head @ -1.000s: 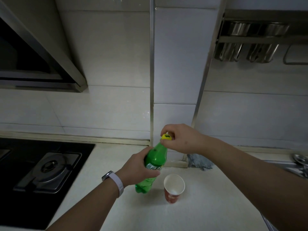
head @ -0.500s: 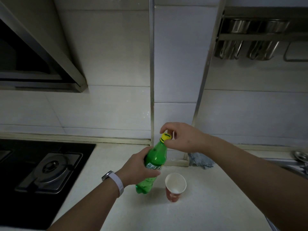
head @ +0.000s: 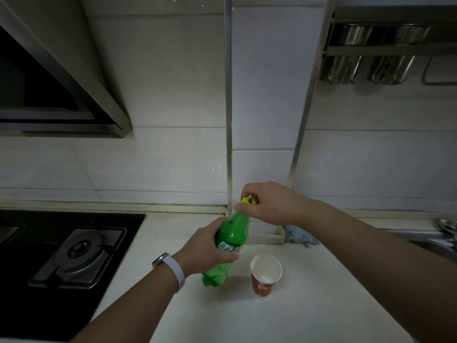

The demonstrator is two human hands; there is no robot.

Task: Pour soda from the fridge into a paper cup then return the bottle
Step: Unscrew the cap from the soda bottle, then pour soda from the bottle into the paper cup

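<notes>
Green bottle (head: 228, 246) gripped in your left hand (head: 206, 247); your right hand (head: 268, 203) pinches its yellow cap (head: 248, 201). Twist slowly, bottle steady, paper cup (head: 265, 273) just beside your left hand

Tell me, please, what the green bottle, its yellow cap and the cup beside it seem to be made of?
Green bottle: apparently translucent glossy plastic; light passes through the tinted body, which has moulded lobes at the base.
Yellow cap: probably opaque plastic, evenly coloured.
Cup: apparently paper; matte white inside, printed red outside, thin rolled rim.
</notes>
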